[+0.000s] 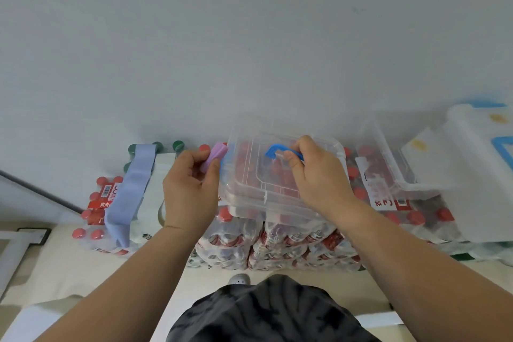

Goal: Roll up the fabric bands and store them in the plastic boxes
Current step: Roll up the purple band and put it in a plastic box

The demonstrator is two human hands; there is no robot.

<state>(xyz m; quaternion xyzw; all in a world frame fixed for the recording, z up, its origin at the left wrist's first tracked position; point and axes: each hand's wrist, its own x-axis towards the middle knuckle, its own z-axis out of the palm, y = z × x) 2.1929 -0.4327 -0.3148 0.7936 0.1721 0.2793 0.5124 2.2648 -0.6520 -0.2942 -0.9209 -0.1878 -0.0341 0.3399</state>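
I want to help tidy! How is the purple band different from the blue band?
The purple band is rolled up small; the blue band lies stretched out long. The purple band is pinched in the left hand; the blue band hangs untouched over the bottle packs. Both are fabric, and neither is inside the clear box yet.
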